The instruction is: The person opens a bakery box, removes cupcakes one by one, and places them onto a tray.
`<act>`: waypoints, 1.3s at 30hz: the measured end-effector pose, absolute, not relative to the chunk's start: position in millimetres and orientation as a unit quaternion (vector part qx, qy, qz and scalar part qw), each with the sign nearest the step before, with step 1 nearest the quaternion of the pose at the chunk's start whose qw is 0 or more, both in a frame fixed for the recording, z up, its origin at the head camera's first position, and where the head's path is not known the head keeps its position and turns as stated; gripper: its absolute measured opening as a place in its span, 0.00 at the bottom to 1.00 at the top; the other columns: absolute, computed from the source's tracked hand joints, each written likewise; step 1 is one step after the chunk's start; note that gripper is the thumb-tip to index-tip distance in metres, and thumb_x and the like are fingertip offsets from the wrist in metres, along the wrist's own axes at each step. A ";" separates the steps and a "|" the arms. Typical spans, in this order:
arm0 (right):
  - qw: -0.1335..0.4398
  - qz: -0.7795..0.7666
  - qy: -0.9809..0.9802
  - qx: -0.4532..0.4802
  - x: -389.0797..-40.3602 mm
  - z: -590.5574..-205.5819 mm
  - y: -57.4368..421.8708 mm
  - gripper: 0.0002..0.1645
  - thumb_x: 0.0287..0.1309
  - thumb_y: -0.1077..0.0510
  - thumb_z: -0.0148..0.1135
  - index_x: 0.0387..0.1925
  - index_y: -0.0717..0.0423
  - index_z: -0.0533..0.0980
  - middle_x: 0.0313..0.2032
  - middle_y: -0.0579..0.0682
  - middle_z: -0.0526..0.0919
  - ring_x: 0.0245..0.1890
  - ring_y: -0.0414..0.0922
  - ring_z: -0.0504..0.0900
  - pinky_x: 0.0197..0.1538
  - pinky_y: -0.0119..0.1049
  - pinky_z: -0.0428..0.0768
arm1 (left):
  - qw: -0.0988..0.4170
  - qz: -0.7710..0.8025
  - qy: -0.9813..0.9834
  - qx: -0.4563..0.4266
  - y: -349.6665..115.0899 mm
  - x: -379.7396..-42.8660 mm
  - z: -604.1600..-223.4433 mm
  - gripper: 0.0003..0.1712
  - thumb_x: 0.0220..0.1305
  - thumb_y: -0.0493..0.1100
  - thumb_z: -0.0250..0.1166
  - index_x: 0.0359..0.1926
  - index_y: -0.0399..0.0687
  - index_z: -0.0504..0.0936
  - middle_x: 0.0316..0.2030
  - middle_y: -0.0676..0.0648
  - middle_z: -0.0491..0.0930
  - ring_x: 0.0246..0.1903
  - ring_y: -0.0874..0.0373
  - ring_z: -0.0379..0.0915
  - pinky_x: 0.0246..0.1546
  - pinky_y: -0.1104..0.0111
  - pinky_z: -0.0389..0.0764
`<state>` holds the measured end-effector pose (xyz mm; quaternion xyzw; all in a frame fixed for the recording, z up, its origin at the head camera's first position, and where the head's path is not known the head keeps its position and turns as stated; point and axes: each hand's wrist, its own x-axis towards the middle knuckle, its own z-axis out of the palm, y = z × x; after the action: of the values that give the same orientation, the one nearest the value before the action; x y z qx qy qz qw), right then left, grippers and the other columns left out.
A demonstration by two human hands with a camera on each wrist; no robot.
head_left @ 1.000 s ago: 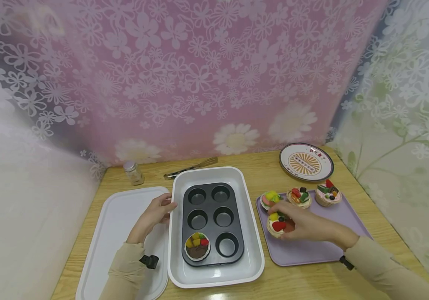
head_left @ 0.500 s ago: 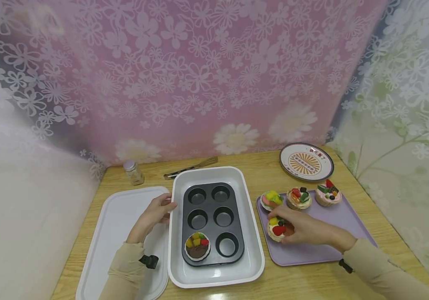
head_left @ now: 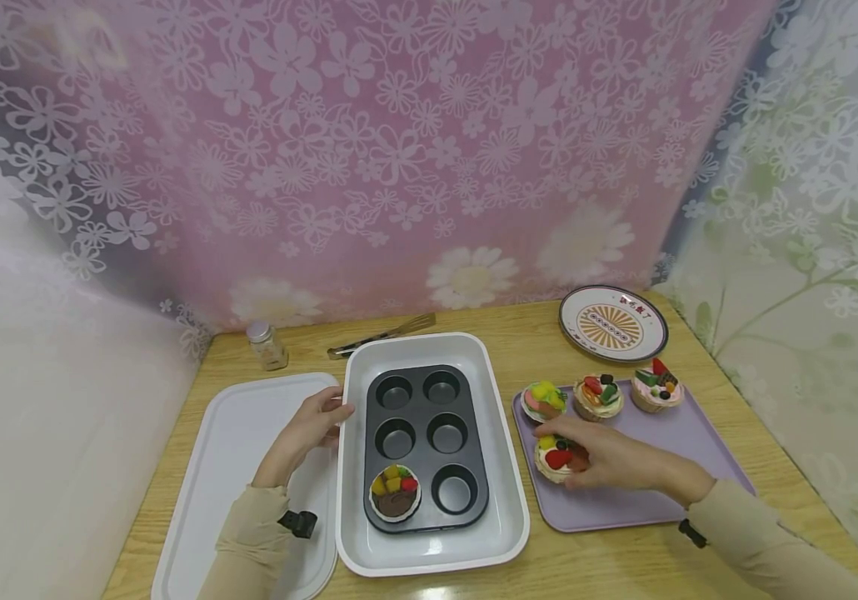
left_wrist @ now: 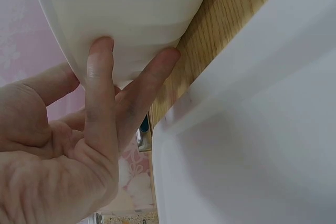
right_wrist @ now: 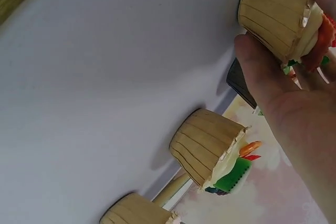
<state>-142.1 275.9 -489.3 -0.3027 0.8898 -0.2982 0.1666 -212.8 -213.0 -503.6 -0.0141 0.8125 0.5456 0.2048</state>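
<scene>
My right hand [head_left: 620, 454] holds a cupcake [head_left: 552, 468] topped with cream, a strawberry and yellow fruit pieces, at the left side of the lilac tray [head_left: 646, 504]. In the right wrist view, fingers and thumb wrap the tan paper cup [right_wrist: 273, 14], its base right at the tray. My left hand [head_left: 309, 433] pinches the left rim of the deep white tub [head_left: 507, 533], thumb over the edge and fingers against its outer wall. Inside the tub lies a dark six-cup muffin pan [head_left: 424, 467]; its near-left cup holds a chocolate cupcake [head_left: 395, 498] with fruit.
Along the tray's far edge stand three more cupcakes: one pink and yellow [head_left: 544, 400], one with orange slices [head_left: 598, 397], one pink [head_left: 655, 388]. Behind is a patterned plate [head_left: 612, 323]. A white lid-like tray [head_left: 237, 475], a small jar [head_left: 267, 346] and tongs [head_left: 380, 336] surround the tub.
The right hand has come down slightly toward me with the cupcake, then hardly moved in the last half second. The left hand stays on the tub rim.
</scene>
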 end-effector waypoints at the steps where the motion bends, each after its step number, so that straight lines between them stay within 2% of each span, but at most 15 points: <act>1: 0.167 -0.292 0.892 -0.303 -141.6 -487.1 276.0 0.45 0.57 0.51 0.80 0.73 0.45 0.70 0.70 0.52 0.76 0.52 0.37 0.80 0.50 0.28 0.80 | 0.205 0.547 0.812 -0.014 -213.3 -212.8 -503.8 0.32 0.80 0.45 0.59 0.78 0.41 0.65 0.69 0.29 0.75 0.40 0.55 0.88 0.35 0.68 0.87; 3: 0.172 -0.285 0.896 -0.296 -140.5 -481.3 276.5 0.46 0.57 0.51 0.80 0.74 0.42 0.70 0.71 0.49 0.76 0.56 0.39 0.81 0.53 0.30 0.81 | 0.204 0.549 0.810 -0.014 -213.9 -212.8 -504.2 0.32 0.80 0.44 0.59 0.78 0.41 0.65 0.69 0.29 0.75 0.40 0.55 0.88 0.35 0.68 0.87; 5: 0.170 -0.280 0.897 -0.296 -140.3 -473.9 278.1 0.45 0.57 0.50 0.80 0.74 0.38 0.70 0.74 0.47 0.75 0.65 0.40 0.78 0.59 0.33 0.81 | 0.203 0.551 0.809 -0.013 -214.5 -212.7 -504.5 0.31 0.80 0.44 0.59 0.78 0.41 0.65 0.68 0.29 0.75 0.40 0.55 0.88 0.36 0.68 0.87; 9: 0.162 -0.296 0.890 -0.307 -145.0 -456.9 285.1 0.39 0.61 0.48 0.77 0.72 0.41 0.74 0.69 0.48 0.80 0.59 0.44 0.82 0.55 0.37 0.84 | 0.202 0.554 0.807 -0.012 -215.5 -212.5 -504.7 0.31 0.80 0.44 0.58 0.78 0.41 0.65 0.68 0.29 0.75 0.40 0.55 0.88 0.36 0.68 0.87; 12: 0.127 -0.297 0.895 -0.309 -150.9 -441.8 292.7 0.35 0.63 0.47 0.75 0.69 0.49 0.77 0.64 0.52 0.84 0.56 0.46 0.86 0.53 0.41 0.87 | 0.204 0.553 0.808 -0.011 -216.1 -212.6 -504.7 0.31 0.80 0.44 0.58 0.78 0.41 0.65 0.69 0.30 0.75 0.41 0.54 0.88 0.36 0.68 0.87; 15: 0.086 -0.295 0.905 -0.295 -160.5 -427.3 297.7 0.34 0.64 0.48 0.74 0.69 0.50 0.76 0.64 0.53 0.85 0.57 0.50 0.87 0.53 0.43 0.88 | 0.203 0.551 0.809 -0.011 -216.5 -213.0 -505.0 0.31 0.80 0.44 0.58 0.77 0.41 0.65 0.69 0.30 0.75 0.41 0.54 0.88 0.37 0.68 0.87; 20: 0.055 -0.331 0.898 -0.286 -185.8 -412.4 294.7 0.41 0.67 0.54 0.72 0.77 0.50 0.66 0.71 0.55 0.77 0.67 0.59 0.79 0.65 0.51 0.83 | 0.201 0.550 0.810 -0.016 -217.3 -213.5 -506.3 0.31 0.80 0.44 0.58 0.78 0.42 0.65 0.70 0.30 0.74 0.41 0.54 0.88 0.37 0.67 0.87; 26: 0.089 -0.377 0.880 -0.276 -214.3 -402.7 280.0 0.49 0.70 0.54 0.69 0.83 0.46 0.54 0.80 0.58 0.62 0.78 0.66 0.63 0.74 0.70 0.65 | 0.204 0.552 0.808 -0.017 -217.2 -213.7 -509.3 0.31 0.80 0.44 0.58 0.78 0.42 0.65 0.70 0.30 0.73 0.43 0.52 0.88 0.38 0.66 0.87; 30: 0.099 -0.383 0.880 -0.262 -229.3 -400.0 264.0 0.54 0.69 0.50 0.71 0.84 0.39 0.49 0.83 0.54 0.55 0.82 0.63 0.56 0.77 0.72 0.59 | 0.204 0.553 0.808 -0.016 -216.4 -213.6 -509.7 0.31 0.80 0.44 0.58 0.78 0.41 0.65 0.70 0.30 0.74 0.44 0.51 0.89 0.38 0.66 0.88; 35: 0.109 -0.375 0.879 -0.275 -241.7 -395.3 241.9 0.57 0.67 0.45 0.72 0.85 0.41 0.47 0.85 0.54 0.51 0.83 0.63 0.53 0.78 0.71 0.56 | 0.202 0.554 0.807 -0.018 -215.1 -214.0 -508.1 0.32 0.80 0.44 0.59 0.78 0.41 0.65 0.70 0.30 0.74 0.44 0.51 0.89 0.37 0.67 0.88; 39: 0.116 -0.376 0.869 -0.300 -248.0 -392.8 225.3 0.59 0.66 0.47 0.73 0.85 0.41 0.45 0.85 0.53 0.49 0.83 0.62 0.53 0.79 0.70 0.55 | 0.200 0.553 0.809 -0.016 -214.2 -214.4 -507.3 0.32 0.80 0.45 0.59 0.78 0.41 0.65 0.70 0.30 0.74 0.43 0.51 0.89 0.37 0.67 0.87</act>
<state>-248.0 225.3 -392.8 -0.2999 0.8691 -0.3757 0.1163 -214.4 -214.2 -507.3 -0.0157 0.8086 0.5529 0.2004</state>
